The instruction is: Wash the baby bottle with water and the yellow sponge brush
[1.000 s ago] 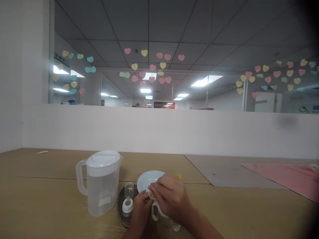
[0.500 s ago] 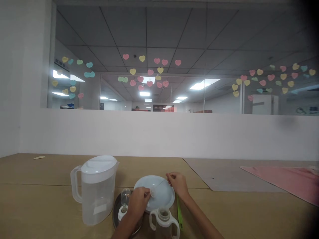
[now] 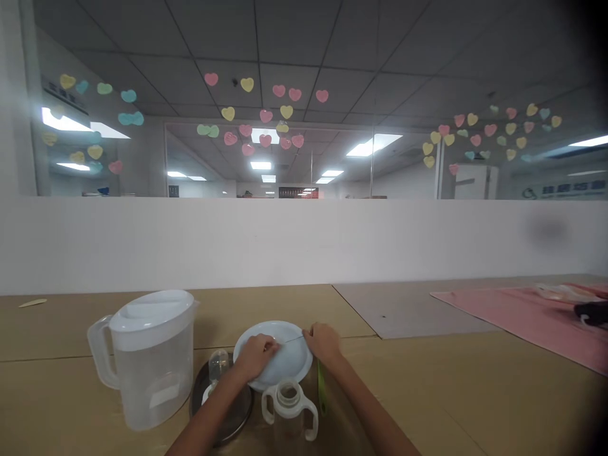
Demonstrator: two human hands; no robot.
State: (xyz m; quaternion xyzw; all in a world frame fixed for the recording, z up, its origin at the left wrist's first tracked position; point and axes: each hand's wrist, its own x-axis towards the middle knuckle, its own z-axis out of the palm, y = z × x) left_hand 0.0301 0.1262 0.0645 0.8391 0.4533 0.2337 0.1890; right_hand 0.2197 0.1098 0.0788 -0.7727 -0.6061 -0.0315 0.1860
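Over the white plate, my left hand is closed, its fingers pinched around something they mostly hide. My right hand pinches the far end of a thin pale stick, which runs across the plate toward my left fingers. Nearer to me stands a clear baby bottle with white side handles and an uncovered mouth. A green-handled tool lies beside the plate, partly under my right forearm. On a round dark tray at left are a clear dome cap and a white bottle collar, partly covered by my left arm.
A large lidded plastic pitcher stands left of the tray. To the right, a pink cloth lies over a grey mat, with a dark object on it. A white wall with a window rises behind the table.
The view has shifted right and slightly down. My left hand has turned over the plate, and the small round translucent piece seen in its fingers before is now hidden. My right hand still pinches the stick.
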